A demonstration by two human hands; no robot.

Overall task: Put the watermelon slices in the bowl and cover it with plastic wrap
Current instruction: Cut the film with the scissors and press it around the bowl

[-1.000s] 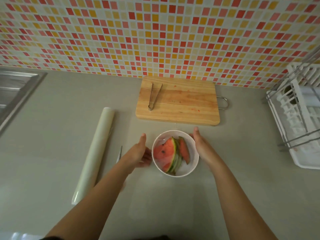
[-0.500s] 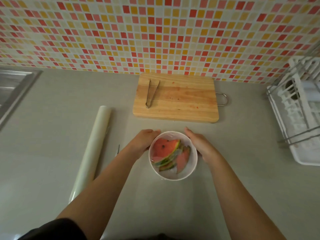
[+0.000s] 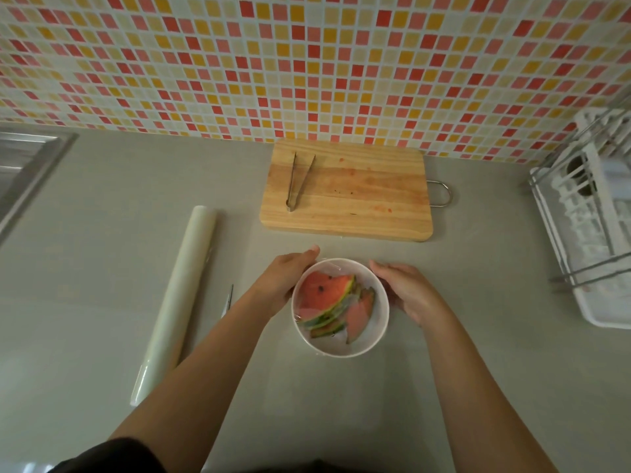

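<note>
the bowl (image 3: 341, 346) of watermelon slices (image 3: 324, 295), filmed over with plastic wrap, is set on the counter (image 3: 478, 353) before the cutting board (image 3: 358, 199). it is clasped by the left hand (image 3: 285, 281) and right hand (image 3: 406, 290), fingers curled round its sides. a wrap roll (image 3: 181, 295) is laid to the left.

On the counter (image 3: 102, 240) before us sits the bowl (image 3: 341, 349), with the watermelon slices (image 3: 324, 291) in it. Our left hand (image 3: 286, 281) cups its left side and our right hand (image 3: 406, 290) its right. Behind the bowl, against the tiled wall (image 3: 307, 63), lies the cutting board (image 3: 368, 203), with tongs (image 3: 298, 180) on its left part. The plastic wrap roll (image 3: 177, 295) lies to the left, the sink (image 3: 24, 165) at far left and the dish rack (image 3: 597, 233) at far right.
</note>
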